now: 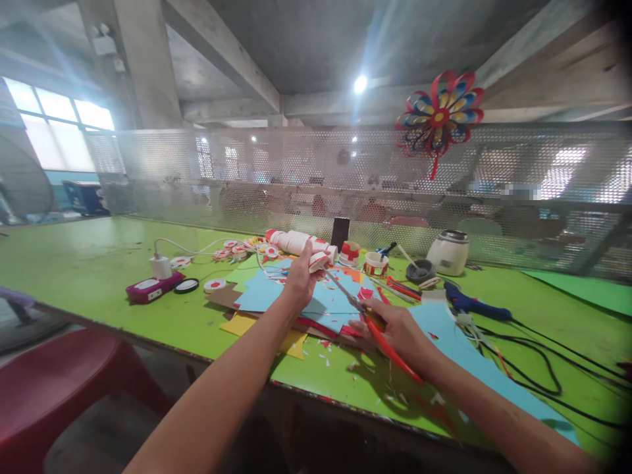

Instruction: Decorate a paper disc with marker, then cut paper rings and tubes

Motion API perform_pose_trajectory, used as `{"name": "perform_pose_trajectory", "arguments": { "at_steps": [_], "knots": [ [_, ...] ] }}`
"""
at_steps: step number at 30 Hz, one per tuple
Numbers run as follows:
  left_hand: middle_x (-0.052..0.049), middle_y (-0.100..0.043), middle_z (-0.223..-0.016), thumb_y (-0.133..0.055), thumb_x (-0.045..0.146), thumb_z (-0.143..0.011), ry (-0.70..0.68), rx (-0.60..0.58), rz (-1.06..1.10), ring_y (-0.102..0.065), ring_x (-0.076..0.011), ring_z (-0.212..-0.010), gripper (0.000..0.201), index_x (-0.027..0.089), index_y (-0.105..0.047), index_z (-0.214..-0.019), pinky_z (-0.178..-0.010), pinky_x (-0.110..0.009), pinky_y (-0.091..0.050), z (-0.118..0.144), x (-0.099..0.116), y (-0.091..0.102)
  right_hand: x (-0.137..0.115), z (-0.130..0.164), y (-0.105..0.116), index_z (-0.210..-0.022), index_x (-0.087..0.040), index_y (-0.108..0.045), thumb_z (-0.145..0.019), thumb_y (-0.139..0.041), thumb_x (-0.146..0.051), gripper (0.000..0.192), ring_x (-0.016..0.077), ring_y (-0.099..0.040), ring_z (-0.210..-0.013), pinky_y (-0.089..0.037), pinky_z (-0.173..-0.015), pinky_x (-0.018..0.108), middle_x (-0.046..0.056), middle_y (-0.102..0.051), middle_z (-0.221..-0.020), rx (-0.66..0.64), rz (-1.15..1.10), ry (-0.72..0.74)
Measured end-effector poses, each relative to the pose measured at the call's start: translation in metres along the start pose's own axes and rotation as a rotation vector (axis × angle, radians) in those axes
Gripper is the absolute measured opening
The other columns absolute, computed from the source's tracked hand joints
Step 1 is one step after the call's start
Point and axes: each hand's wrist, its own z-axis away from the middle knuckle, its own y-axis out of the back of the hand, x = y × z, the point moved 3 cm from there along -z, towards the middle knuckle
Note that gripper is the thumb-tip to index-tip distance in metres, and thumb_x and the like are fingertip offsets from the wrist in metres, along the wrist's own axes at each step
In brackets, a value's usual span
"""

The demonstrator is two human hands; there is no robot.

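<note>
My left hand is closed around a small white paper piece with red marks, held up over the table. In my right hand is a pair of scissors with orange-red handles. Their blades point up and to the left, with the tips close to the white piece; whether they touch it I cannot tell. Below both hands lie stacked light blue paper sheets strewn with red and white scraps. A yellow sheet shows under the stack's front.
A purple power strip with a plugged-in charger sits left. Behind the hands are a white roll, a dark upright phone and tape rolls. A blue glue gun with black cables lies right. A perforated screen borders the table.
</note>
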Motion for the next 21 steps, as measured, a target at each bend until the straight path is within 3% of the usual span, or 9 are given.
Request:
{"name": "perform_pose_trajectory", "arguments": {
  "at_steps": [21],
  "knots": [
    [-0.009,-0.070,-0.080,-0.044,0.030,-0.075,0.029,-0.041,-0.071,-0.057,-0.0134,-0.064,0.038,0.011,-0.073,-0.092,-0.044,-0.020,-0.035,0.001,0.007,0.003,0.011,-0.001,0.001,-0.098,-0.015,-0.068,-0.084,-0.053,-0.049,0.039,0.0137,-0.048,-0.055,-0.039,-0.054,0.025,-0.001,-0.057,-0.063,0.055,-0.045,-0.070]
  ]
}}
